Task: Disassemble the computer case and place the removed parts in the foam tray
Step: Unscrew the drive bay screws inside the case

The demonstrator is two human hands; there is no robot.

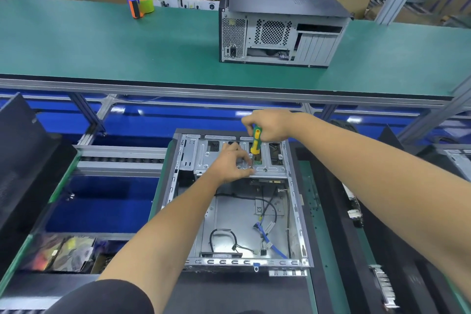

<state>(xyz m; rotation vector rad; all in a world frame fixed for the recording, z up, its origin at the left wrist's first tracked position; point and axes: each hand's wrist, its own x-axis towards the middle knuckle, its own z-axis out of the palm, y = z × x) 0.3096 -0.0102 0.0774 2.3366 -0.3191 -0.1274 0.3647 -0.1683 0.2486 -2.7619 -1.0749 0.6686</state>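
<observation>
My right hand is curled round the top of a screwdriver, its handle smooth plastic in green and yellow, held nearly upright with the tip down on the drive cage of the open computer case. My left hand rests on that cage just beside the tip, fingers bent and pinching at the spot where the blade meets the metal; whether anything sits between them is too small to tell. Both forearms reach forward, the right one coming in high from the right, the left one from low at the near edge.

The cage is bare stamped steel, grey, ribbed and punched with slots. The case lies on its side at the middle of the near desk, a shallow sheet-metal box with loose black and blue cables on its floor. On the far desk, topped with a green mat, a second case stands with its perforated back towards me, and an orange tape dispenser sits towards the far left corner.
</observation>
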